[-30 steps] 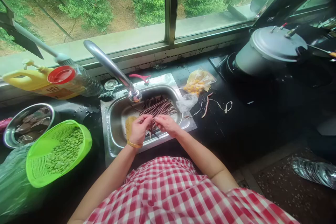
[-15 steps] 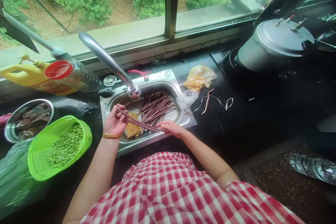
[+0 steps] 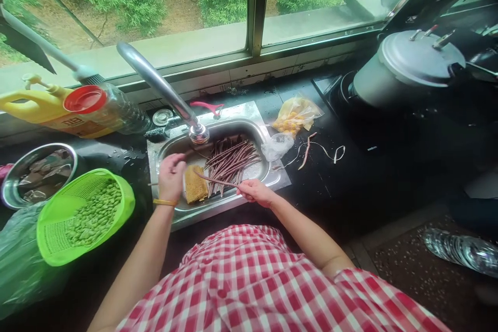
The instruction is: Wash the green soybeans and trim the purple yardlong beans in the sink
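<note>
A purple long bean [image 3: 218,180] is pinched at one end in my right hand [image 3: 254,192], its other end reaching left over the sponge. My left hand [image 3: 171,175], slightly blurred, is curled above the sink's left rim. A thin piece, seemingly another bean [image 3: 152,184], sticks out from its left side; the grip itself is hidden. In the steel sink [image 3: 257,170] lies a pile of purple long beans [image 3: 233,161]. Beside the pile, a yellow-brown sponge [image 3: 195,187] rests at the left of the basin.
A faucet [image 3: 155,88] arches over the sink. Left are a green basket [image 3: 49,231] of shelled beans, a steel bowl [image 3: 73,151] and a red-lidded jar [image 3: 124,111]. Right are plastic bags [image 3: 298,116], bean scraps [image 3: 307,150] and a pressure cooker [image 3: 373,80].
My hands have parted: the left has pulled away from the beans between them and turned, with a thin piece now showing at its left. The right keeps one bean.
</note>
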Demonstrator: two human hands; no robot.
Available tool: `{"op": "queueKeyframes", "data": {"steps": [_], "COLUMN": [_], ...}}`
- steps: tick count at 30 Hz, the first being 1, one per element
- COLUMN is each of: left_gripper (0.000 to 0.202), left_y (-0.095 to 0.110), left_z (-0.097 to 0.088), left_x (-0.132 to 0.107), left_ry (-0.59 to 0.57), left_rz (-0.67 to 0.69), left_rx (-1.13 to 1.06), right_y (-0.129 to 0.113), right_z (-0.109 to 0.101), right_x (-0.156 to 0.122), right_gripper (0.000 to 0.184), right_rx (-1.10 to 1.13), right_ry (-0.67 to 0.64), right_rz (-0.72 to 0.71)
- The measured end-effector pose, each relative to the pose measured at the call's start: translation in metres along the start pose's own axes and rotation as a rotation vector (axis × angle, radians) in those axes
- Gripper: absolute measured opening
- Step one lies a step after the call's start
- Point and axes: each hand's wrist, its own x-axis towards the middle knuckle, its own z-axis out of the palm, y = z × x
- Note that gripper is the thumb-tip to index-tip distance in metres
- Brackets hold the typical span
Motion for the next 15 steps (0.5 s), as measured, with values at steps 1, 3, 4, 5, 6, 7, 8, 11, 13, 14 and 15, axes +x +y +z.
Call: {"op": "queueKeyframes", "data": {"steps": [1, 3, 4, 5, 6, 7, 8, 11, 13, 14, 15], "left_gripper": [0.013, 0.015, 0.016, 0.017, 0.017, 0.016, 0.015, 0.015, 0.017, 0.018, 0.018], "left_y": [0.004, 0.014, 0.018, 0.020, 0.021, 0.020, 0.018, 0.012, 0.011, 0.011, 0.011], "left_z": [0.009, 0.031, 0.041, 0.049, 0.056, 0.061, 0.064, 0.066, 0.065, 0.065, 0.066], "left_x": [-0.008, -0.024, -0.030, -0.035, -0.038, -0.040, -0.041, -0.042, -0.044, -0.045, -0.046], "left_ry": [-0.116, -0.383, -0.524, -0.621, -0.670, -0.690, -0.695, -0.690, -0.648, -0.604, -0.552], "left_rz": [0.128, 0.282, 0.316, 0.335, 0.348, 0.360, 0.376, 0.412, 0.380, 0.345, 0.302], "left_rx": [0.130, 0.285, 0.318, 0.342, 0.369, 0.397, 0.423, 0.447, 0.403, 0.369, 0.329], "right_y": [-0.001, -0.003, -0.003, -0.004, -0.004, -0.003, -0.003, -0.003, -0.004, -0.005, -0.006], "right_z": [0.002, 0.006, 0.007, 0.008, 0.008, 0.008, 0.008, 0.006, 0.007, 0.008, 0.010], "right_x": [0.002, 0.007, 0.008, 0.010, 0.010, 0.010, 0.010, 0.009, 0.010, 0.011, 0.014], "right_gripper": [0.039, 0.039, 0.040, 0.040, 0.040, 0.039, 0.039, 0.037, 0.036, 0.036, 0.035], "right_rx": [-0.013, -0.039, -0.056, -0.072, -0.085, -0.099, -0.119, -0.189, -0.199, -0.178, -0.144], "right_ry": [0.014, 0.043, 0.058, 0.069, 0.074, 0.074, 0.073, 0.086, 0.113, 0.126, 0.137], "right_rz": [0.000, 0.001, -0.001, -0.006, -0.010, -0.013, -0.014, -0.023, -0.054, -0.074, -0.095]}}
